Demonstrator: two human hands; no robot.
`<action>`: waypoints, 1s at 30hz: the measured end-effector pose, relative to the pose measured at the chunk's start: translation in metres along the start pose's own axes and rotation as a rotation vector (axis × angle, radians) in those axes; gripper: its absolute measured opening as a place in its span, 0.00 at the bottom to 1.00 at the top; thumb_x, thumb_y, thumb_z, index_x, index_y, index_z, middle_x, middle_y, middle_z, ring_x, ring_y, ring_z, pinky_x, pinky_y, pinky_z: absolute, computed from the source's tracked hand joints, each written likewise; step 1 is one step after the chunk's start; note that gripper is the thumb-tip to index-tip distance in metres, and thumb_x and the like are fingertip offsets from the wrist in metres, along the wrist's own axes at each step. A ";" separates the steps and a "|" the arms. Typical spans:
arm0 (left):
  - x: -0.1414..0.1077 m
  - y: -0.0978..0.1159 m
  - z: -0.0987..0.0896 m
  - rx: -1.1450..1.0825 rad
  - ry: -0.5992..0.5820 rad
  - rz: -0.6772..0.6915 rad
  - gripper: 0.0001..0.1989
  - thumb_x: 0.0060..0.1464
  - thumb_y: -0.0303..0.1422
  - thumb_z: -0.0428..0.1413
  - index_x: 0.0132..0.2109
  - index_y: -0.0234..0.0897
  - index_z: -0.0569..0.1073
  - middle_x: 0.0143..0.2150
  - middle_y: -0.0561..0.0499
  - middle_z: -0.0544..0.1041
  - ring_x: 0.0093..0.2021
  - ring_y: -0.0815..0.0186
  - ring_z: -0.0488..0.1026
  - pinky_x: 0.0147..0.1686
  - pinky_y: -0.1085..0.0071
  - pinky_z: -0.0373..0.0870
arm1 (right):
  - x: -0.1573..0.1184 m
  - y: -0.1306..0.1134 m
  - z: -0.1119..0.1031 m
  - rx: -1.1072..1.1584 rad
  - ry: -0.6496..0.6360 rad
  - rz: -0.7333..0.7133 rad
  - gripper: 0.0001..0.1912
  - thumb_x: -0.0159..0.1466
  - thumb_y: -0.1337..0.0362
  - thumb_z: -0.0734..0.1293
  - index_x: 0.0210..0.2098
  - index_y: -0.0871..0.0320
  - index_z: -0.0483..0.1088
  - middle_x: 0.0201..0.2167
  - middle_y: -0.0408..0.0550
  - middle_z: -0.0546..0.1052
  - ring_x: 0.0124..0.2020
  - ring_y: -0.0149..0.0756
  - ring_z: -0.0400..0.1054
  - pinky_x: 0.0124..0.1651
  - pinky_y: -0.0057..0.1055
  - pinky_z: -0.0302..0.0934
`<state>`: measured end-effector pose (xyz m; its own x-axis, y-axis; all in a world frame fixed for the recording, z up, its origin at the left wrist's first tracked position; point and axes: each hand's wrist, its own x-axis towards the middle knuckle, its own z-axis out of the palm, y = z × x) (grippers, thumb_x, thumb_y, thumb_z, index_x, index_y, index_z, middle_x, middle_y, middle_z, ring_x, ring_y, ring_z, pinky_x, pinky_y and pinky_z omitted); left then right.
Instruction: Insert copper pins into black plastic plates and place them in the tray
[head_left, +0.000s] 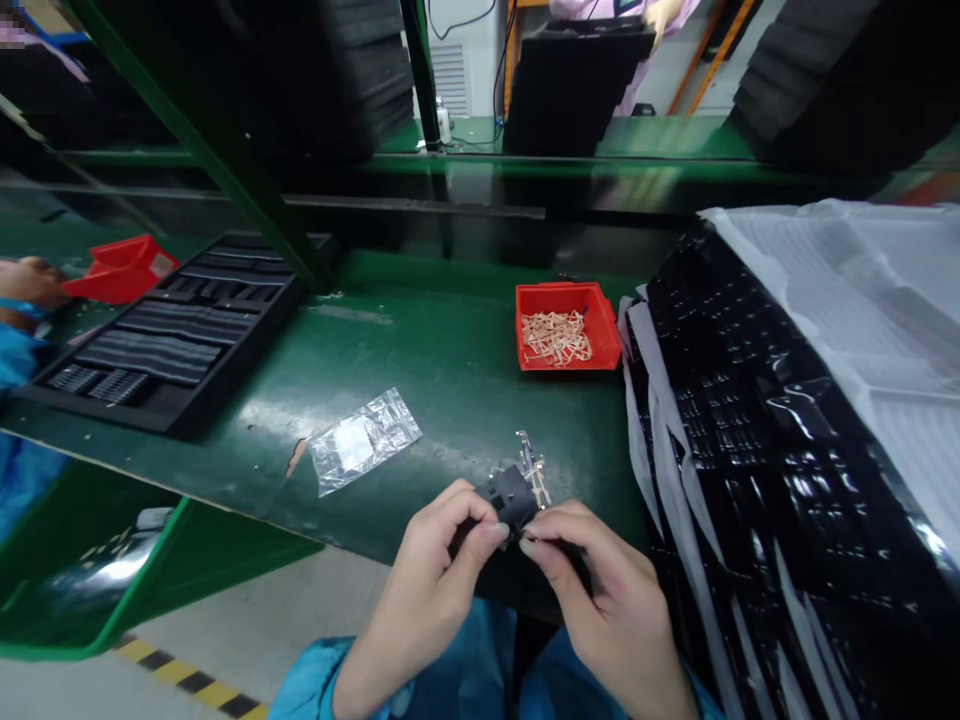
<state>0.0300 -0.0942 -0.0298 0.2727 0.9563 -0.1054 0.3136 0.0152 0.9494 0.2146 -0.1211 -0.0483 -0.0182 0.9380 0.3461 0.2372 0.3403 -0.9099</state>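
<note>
Green worktop (450, 390), near edge just under the wrists; open surface runs from the hands back to the red bin, with a clear zip bag (365, 442) lying on the left side. Glossy black blister trays (720, 400) wall off the right. Black plastic part (514, 497) is at the near edge, between both hands: left hand (442, 565) pinches it, thumb against fingers; right hand (600, 590) has thumb and index nearly together at its right side, can't tell on what. Small metal pieces (534, 465) just beyond. Red bin (604, 325): tangled copper-coloured pieces (555, 338). Black foam tray (217, 395), left: dark strips (157, 345) in slots. Green crate (217, 575), below: pale bits, blurred.
</note>
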 end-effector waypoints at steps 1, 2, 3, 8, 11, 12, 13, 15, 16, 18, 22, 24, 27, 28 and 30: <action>0.000 0.000 0.000 0.037 0.017 0.021 0.15 0.72 0.35 0.53 0.33 0.38 0.70 0.32 0.56 0.65 0.31 0.68 0.63 0.32 0.72 0.58 | 0.000 0.000 -0.001 -0.007 0.001 0.023 0.08 0.72 0.72 0.67 0.45 0.52 0.74 0.36 0.42 0.79 0.37 0.28 0.77 0.42 0.20 0.72; 0.000 -0.001 0.000 0.069 0.030 0.038 0.15 0.72 0.35 0.52 0.33 0.39 0.70 0.32 0.56 0.65 0.31 0.68 0.64 0.32 0.72 0.58 | -0.001 0.000 -0.003 -0.018 -0.003 0.046 0.07 0.72 0.71 0.68 0.46 0.52 0.75 0.37 0.42 0.80 0.37 0.28 0.77 0.42 0.20 0.72; 0.000 -0.001 0.000 0.095 0.039 0.052 0.15 0.72 0.34 0.52 0.34 0.39 0.70 0.32 0.56 0.65 0.31 0.68 0.64 0.32 0.72 0.58 | -0.001 0.001 -0.004 -0.029 -0.016 0.065 0.07 0.73 0.70 0.68 0.46 0.52 0.76 0.37 0.42 0.80 0.36 0.28 0.77 0.41 0.20 0.72; 0.002 -0.001 -0.007 0.191 0.057 0.098 0.14 0.73 0.32 0.51 0.35 0.39 0.70 0.33 0.56 0.66 0.31 0.68 0.65 0.31 0.72 0.59 | 0.000 0.000 -0.009 -0.016 -0.118 0.128 0.07 0.74 0.68 0.66 0.41 0.52 0.76 0.36 0.41 0.81 0.37 0.28 0.77 0.42 0.19 0.70; 0.002 0.000 -0.011 0.229 0.064 0.098 0.13 0.73 0.31 0.51 0.35 0.39 0.70 0.33 0.55 0.66 0.31 0.68 0.66 0.32 0.72 0.59 | -0.001 -0.001 -0.008 0.013 -0.161 0.141 0.08 0.75 0.68 0.65 0.40 0.53 0.75 0.35 0.41 0.81 0.37 0.28 0.78 0.43 0.20 0.70; 0.001 0.001 -0.012 0.240 0.063 0.094 0.13 0.73 0.31 0.50 0.35 0.39 0.70 0.33 0.55 0.66 0.31 0.68 0.66 0.32 0.72 0.59 | 0.000 -0.001 -0.007 0.019 -0.175 0.142 0.09 0.75 0.68 0.65 0.40 0.53 0.76 0.36 0.42 0.81 0.37 0.28 0.78 0.43 0.20 0.70; 0.001 0.001 -0.012 0.250 0.063 0.090 0.13 0.73 0.31 0.50 0.36 0.39 0.70 0.33 0.55 0.66 0.31 0.68 0.66 0.32 0.72 0.60 | 0.000 -0.002 -0.007 0.027 -0.192 0.142 0.09 0.75 0.68 0.64 0.41 0.53 0.76 0.36 0.42 0.81 0.37 0.29 0.78 0.42 0.21 0.70; 0.001 0.002 -0.014 0.269 0.062 0.090 0.13 0.73 0.32 0.50 0.36 0.39 0.70 0.33 0.55 0.66 0.32 0.68 0.66 0.32 0.71 0.60 | 0.000 -0.003 -0.006 0.037 -0.205 0.154 0.10 0.75 0.68 0.64 0.40 0.53 0.77 0.36 0.43 0.82 0.37 0.30 0.78 0.42 0.22 0.71; 0.001 0.002 -0.014 0.274 0.057 0.092 0.13 0.73 0.31 0.50 0.36 0.39 0.70 0.33 0.55 0.67 0.32 0.68 0.66 0.32 0.71 0.60 | 0.001 -0.002 -0.006 0.032 -0.195 0.170 0.10 0.75 0.67 0.64 0.40 0.53 0.77 0.36 0.42 0.82 0.37 0.30 0.78 0.41 0.22 0.71; 0.001 0.002 -0.015 0.277 0.051 0.105 0.14 0.73 0.31 0.50 0.36 0.39 0.70 0.33 0.55 0.67 0.32 0.67 0.66 0.32 0.71 0.60 | 0.001 -0.002 -0.006 -0.001 -0.151 0.214 0.09 0.75 0.65 0.65 0.39 0.53 0.77 0.35 0.42 0.82 0.36 0.31 0.78 0.38 0.23 0.70; 0.000 0.002 -0.017 0.280 0.031 0.118 0.13 0.73 0.30 0.50 0.36 0.39 0.70 0.34 0.55 0.68 0.32 0.68 0.67 0.32 0.72 0.60 | 0.002 -0.001 -0.007 -0.040 -0.121 0.244 0.08 0.74 0.63 0.66 0.41 0.51 0.78 0.35 0.41 0.83 0.34 0.31 0.77 0.35 0.23 0.69; 0.000 0.002 -0.018 0.281 0.022 0.120 0.13 0.73 0.30 0.50 0.36 0.39 0.70 0.34 0.55 0.68 0.33 0.68 0.67 0.33 0.72 0.61 | 0.001 -0.002 -0.007 -0.019 -0.156 0.246 0.08 0.74 0.62 0.66 0.40 0.51 0.78 0.35 0.41 0.82 0.33 0.30 0.76 0.35 0.23 0.69; 0.002 0.004 -0.018 0.288 0.030 0.136 0.13 0.72 0.29 0.50 0.36 0.39 0.71 0.34 0.55 0.69 0.33 0.68 0.68 0.33 0.73 0.62 | 0.000 -0.003 -0.007 0.029 -0.221 0.259 0.10 0.75 0.63 0.64 0.38 0.52 0.76 0.33 0.39 0.81 0.34 0.28 0.76 0.39 0.22 0.68; 0.002 0.004 -0.018 0.295 0.033 0.143 0.13 0.72 0.29 0.51 0.35 0.39 0.71 0.34 0.55 0.69 0.32 0.68 0.69 0.33 0.73 0.62 | -0.001 -0.003 -0.007 0.041 -0.232 0.257 0.11 0.75 0.64 0.64 0.37 0.53 0.76 0.33 0.39 0.81 0.35 0.28 0.76 0.40 0.22 0.68; 0.001 0.004 -0.015 0.327 0.050 0.149 0.12 0.72 0.29 0.52 0.36 0.40 0.72 0.33 0.55 0.70 0.31 0.69 0.70 0.31 0.74 0.64 | -0.002 -0.002 -0.007 0.047 -0.230 0.240 0.10 0.75 0.65 0.64 0.37 0.53 0.75 0.33 0.40 0.81 0.36 0.28 0.76 0.41 0.22 0.68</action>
<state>0.0176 -0.0887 -0.0213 0.2953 0.9541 0.0493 0.5500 -0.2120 0.8078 0.2205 -0.1240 -0.0455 -0.1876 0.9801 0.0647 0.2166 0.1055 -0.9705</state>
